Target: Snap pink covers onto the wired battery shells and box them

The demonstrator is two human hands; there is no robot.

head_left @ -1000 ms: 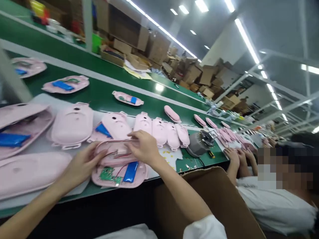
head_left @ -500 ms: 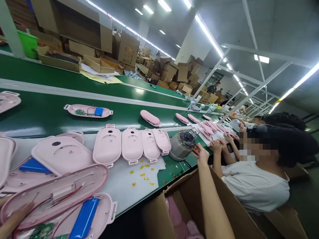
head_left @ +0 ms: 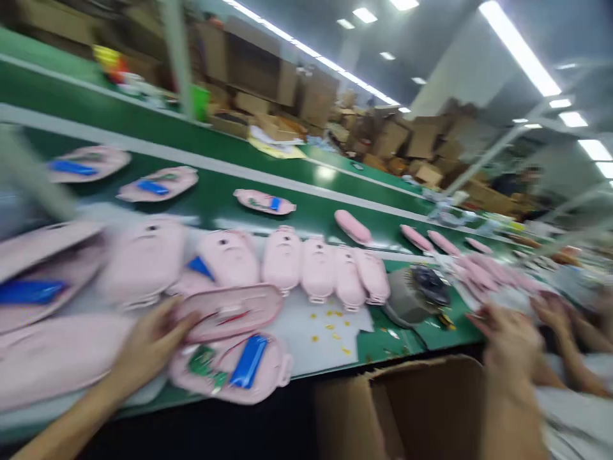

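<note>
My left hand [head_left: 160, 332] pinches the left end of a pink cover [head_left: 234, 313], its hollow inside showing with a red wire. Under and in front of it lies a pink shell [head_left: 268, 386] with a blue battery [head_left: 249, 361] and a green circuit board [head_left: 201, 360]. My right hand [head_left: 507, 332], blurred, is at the right past a grey tape dispenser [head_left: 414, 297]; its fingers are bent together, and what they hold, if anything, cannot be made out. Several pink shells [head_left: 282, 259] lie in a row behind the cover.
Yellow tape bits [head_left: 330, 326] lie on the white sheet [head_left: 299, 351]. An open cardboard box [head_left: 431, 402] stands below the bench edge. More pink cases [head_left: 352, 227] are on the green belt [head_left: 215, 214]. Another person's hands [head_left: 553, 313] are at the right.
The view has swung left, bringing more shells and my left hand into sight. My right hand has left the tape dispenser, and its fingers have drawn together.
</note>
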